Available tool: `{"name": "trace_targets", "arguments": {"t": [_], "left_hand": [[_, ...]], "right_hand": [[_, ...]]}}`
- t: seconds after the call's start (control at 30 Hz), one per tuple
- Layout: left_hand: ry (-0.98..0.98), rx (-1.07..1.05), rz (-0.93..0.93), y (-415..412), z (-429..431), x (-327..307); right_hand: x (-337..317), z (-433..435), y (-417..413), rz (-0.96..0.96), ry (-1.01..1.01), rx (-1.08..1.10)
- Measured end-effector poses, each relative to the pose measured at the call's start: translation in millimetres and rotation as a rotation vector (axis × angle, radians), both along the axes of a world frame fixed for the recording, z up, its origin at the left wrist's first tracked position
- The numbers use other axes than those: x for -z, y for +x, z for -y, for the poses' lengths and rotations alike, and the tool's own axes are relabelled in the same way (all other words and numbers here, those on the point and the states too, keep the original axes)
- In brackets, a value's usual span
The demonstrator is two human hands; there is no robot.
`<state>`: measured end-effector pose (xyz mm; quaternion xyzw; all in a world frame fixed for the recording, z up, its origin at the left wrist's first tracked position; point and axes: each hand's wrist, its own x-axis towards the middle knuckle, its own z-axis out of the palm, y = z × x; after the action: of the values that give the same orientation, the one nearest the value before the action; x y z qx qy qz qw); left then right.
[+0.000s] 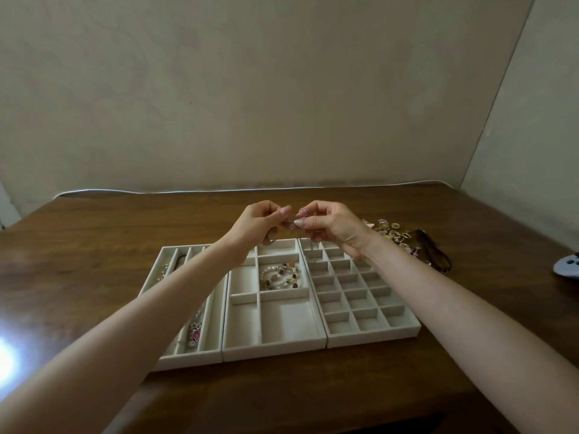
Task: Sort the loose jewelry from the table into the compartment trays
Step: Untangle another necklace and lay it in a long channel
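Both hands are raised together above the far edge of the trays. My left hand and my right hand pinch a small silvery piece of jewelry between their fingertips; its shape is too small to tell. Three cream compartment trays lie side by side below: a left tray with long slots holding a pink piece, a middle tray with a beaded bracelet, and a right tray of several small square cells. A pile of loose jewelry lies on the table to the right.
The trays sit on a brown wooden table against a plain wall. A dark cord or strap lies beside the loose pile. A white and blue object shows at the right edge. Bright glare marks the table's left.
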<state>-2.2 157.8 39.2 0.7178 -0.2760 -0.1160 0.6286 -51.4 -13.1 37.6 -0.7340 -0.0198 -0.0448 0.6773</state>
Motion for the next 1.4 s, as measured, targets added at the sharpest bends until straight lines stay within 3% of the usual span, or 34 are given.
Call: {"name": "trace_targets", "arguments": {"t": [0.27, 0.43, 0.63, 0.8, 0.87, 0.97, 1.1, 1.4], "left_hand": [[0.069, -0.012, 0.002, 15.4, -51.2, 8.4], [0.087, -0.092, 0.011, 24.3, -76.6, 18.3], [0.084, -0.148, -0.002, 23.9, -86.2, 25.2], [0.085, -0.199, 0.11, 25.6, -97.6, 23.7], [0.149, -0.245, 0.196, 29.3, -104.2, 25.0], [0.4, -0.328, 0.351, 32.0, -111.2, 24.8], [0.707, -0.283, 0.488, 30.5, -113.3, 25.0], [0.818, -0.167, 0.53, 25.3, -111.4, 23.7]], "right_hand": [[1.4, -42.0, 24.2, -0.008, 0.198, -0.104], [7.8, -66.8, 37.7, -0.009, 0.141, -0.091], [14.9, -83.5, 45.0, -0.022, 0.224, -0.131], [19.1, -86.1, 43.4, 0.015, 0.173, -0.131], [20.7, -86.6, 41.9, 0.045, 0.114, -0.114], [21.8, -88.0, 38.2, 0.098, 0.061, -0.089], [18.9, -84.7, 34.2, 0.12, 0.133, -0.102], [15.7, -79.3, 31.2, 0.14, 0.172, -0.09]]}}
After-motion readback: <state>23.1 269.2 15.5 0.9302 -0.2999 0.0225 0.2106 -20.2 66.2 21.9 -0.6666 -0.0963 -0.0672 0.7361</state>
